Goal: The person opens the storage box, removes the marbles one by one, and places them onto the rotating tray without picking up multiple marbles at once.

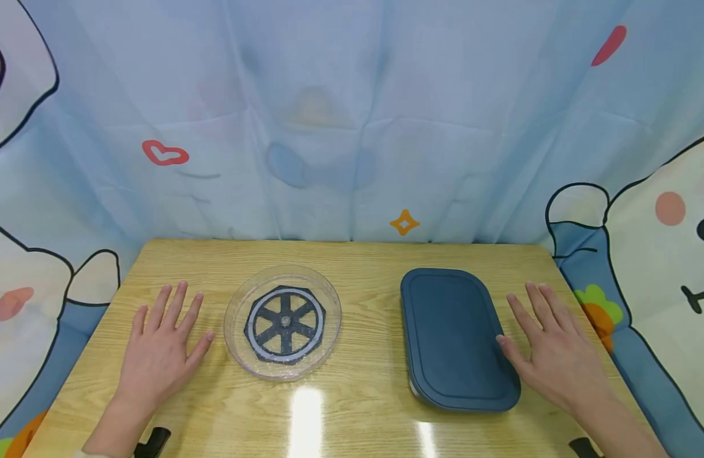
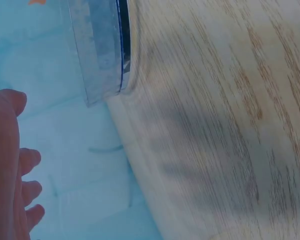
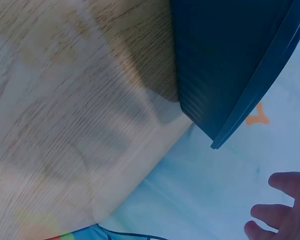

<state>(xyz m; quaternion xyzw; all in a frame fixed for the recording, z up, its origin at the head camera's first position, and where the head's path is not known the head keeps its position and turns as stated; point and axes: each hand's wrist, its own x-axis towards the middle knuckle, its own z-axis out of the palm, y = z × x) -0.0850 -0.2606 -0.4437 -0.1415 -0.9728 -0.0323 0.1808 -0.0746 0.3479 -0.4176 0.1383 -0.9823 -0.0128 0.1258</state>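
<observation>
My left hand (image 1: 160, 353) is spread flat, palm down, left of a round clear plastic dish (image 1: 331, 318). A dark spoked wheel shape with a pale ring (image 1: 286, 320) shows in the dish; whether it is loose or part of it, I cannot tell. In the left wrist view, the dish's clear side wall (image 2: 97, 50) stands apart from the fingers. On the right lies a dark blue lidded rectangular box (image 1: 457, 337). Beside it my right hand (image 1: 561, 356) is spread, holding nothing. From above, its thumb overlaps the lid's right edge; contact is unclear.
Both items stand on a light wood-grain table (image 1: 369, 381), with a gap between them. A pale blue cartoon-printed curtain (image 1: 340, 76) hangs behind the table's back edge and shows along both sides. Light glares off the table's front part.
</observation>
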